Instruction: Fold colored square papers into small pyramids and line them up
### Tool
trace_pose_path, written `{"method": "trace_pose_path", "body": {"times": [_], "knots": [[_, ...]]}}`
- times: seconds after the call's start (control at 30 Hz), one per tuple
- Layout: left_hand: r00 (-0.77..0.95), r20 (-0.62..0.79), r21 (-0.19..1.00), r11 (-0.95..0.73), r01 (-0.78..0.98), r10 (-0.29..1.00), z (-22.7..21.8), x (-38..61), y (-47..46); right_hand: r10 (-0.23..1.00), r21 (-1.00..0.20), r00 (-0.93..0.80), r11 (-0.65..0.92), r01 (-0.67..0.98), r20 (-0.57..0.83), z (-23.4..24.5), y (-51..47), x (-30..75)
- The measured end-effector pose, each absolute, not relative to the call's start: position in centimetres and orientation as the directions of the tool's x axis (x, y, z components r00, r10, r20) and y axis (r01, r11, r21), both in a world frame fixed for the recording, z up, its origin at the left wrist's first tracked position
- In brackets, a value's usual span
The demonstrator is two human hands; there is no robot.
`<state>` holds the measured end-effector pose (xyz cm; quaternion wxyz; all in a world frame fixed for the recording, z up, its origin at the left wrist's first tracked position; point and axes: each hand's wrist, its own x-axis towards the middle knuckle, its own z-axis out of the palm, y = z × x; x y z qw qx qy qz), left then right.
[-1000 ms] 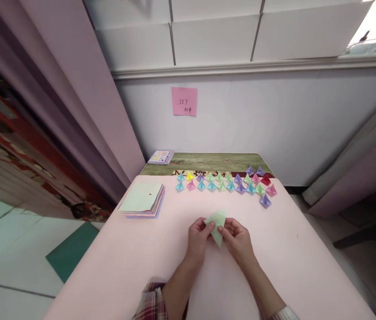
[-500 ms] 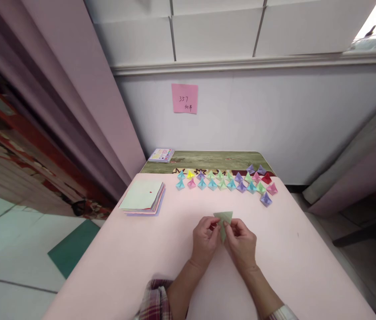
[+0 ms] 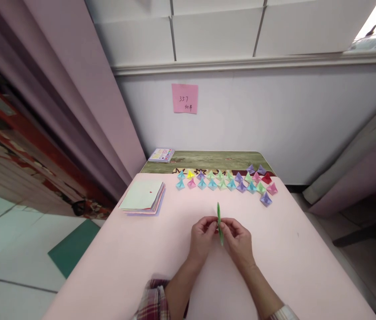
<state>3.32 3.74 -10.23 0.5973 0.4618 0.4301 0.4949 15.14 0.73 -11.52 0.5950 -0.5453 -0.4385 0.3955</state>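
Note:
A folded piece of green paper (image 3: 219,212) is held edge-on between my two hands, above the pink tabletop (image 3: 161,249). My left hand (image 3: 203,238) pinches it from the left with thumb and fingers. From the right, my right hand (image 3: 237,238) grips the same paper, its thumb near the middle of the fold. The fingertips hide part of the paper. Beyond my hands stand rows of small folded paper shapes (image 3: 212,184) in blue, green, purple, pink, yellow and red.
At the left lies a stack of square paper sheets (image 3: 141,195), pale green on top. A paper pack (image 3: 161,155) rests on the green wood-patterned strip (image 3: 207,158) at the back. A pink note (image 3: 185,98) hangs on the wall. A purple folded shape (image 3: 266,199) sits nearest on the right.
The green paper has turned from showing a flat triangular face to being edge-on. Both hands have shifted slightly left and keep their hold on it.

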Motion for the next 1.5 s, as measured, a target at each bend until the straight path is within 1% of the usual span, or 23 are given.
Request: {"method": "trace_pose_path", "body": {"times": [0.2,0.37,0.5,0.67,0.77,0.87,1.0,1.1,1.17,1.23,1.3,1.43,1.5], "knots": [[0.153,-0.087,0.966,0.121,-0.229,0.984,-9.9,3.3,3.7,0.94,-0.996,0.33,0.078,0.042,0.088,-11.8,0.8,15.3],[0.19,-0.1,0.96,0.145,-0.238,0.977,-10.1,3.4,3.6,0.913,-0.985,0.39,0.055,0.165,0.116,-12.0,0.7,15.3],[0.196,-0.103,0.963,0.147,-0.227,0.975,-10.3,3.5,3.6,0.907,-0.971,0.391,0.065,0.231,0.154,-12.0,0.6,15.3],[0.162,-0.018,0.989,0.041,-0.143,0.987,-10.4,3.3,3.5,0.905,-0.935,0.356,0.106,0.339,0.232,-11.9,0.5,15.3],[0.171,0.026,0.994,-0.008,-0.106,0.985,-10.5,3.2,3.4,0.893,-0.901,0.35,0.123,0.417,0.284,-12.0,0.5,15.3],[0.167,0.032,0.996,-0.018,-0.085,0.985,-10.6,3.3,3.3,0.87,-0.849,0.32,0.183,0.496,0.375,-12.0,0.4,15.2],[0.121,0.031,0.997,-0.022,-0.074,0.992,-11.0,3.5,3.2,0.836,-0.739,0.204,0.303,0.602,0.509,-12.2,0.3,14.9],[0.073,0.043,0.998,-0.041,-0.04,0.996,-11.2,3.4,3.2,0.807,-0.659,0.096,0.4,0.637,0.583,-12.1,0.3,14.9],[0.052,0.067,0.998,-0.068,0.018,0.996,-11.3,3.2,3.2,0.796,-0.637,0.052,0.442,0.631,0.604,-12.0,0.2,14.9],[0.062,0.111,0.989,-0.116,0.095,0.992,-11.2,3.0,3.2,0.805,-0.655,0.042,0.449,0.608,0.591,-11.9,0.2,14.9],[0.087,0.17,0.965,-0.184,0.187,0.982,-11.1,2.8,3.1,0.825,-0.693,0.066,0.426,0.582,0.562,-11.9,0.2,14.8],[0.134,0.301,0.859,-0.329,0.391,0.944,-10.9,2.6,2.9,0.865,-0.793,0.189,0.312,0.524,0.465,-12.1,0.2,14.6],[0.155,0.341,0.811,-0.373,0.451,0.927,-10.9,2.6,2.9,0.881,-0.838,0.247,0.248,0.485,0.403,-12.2,0.2,14.5]]}}
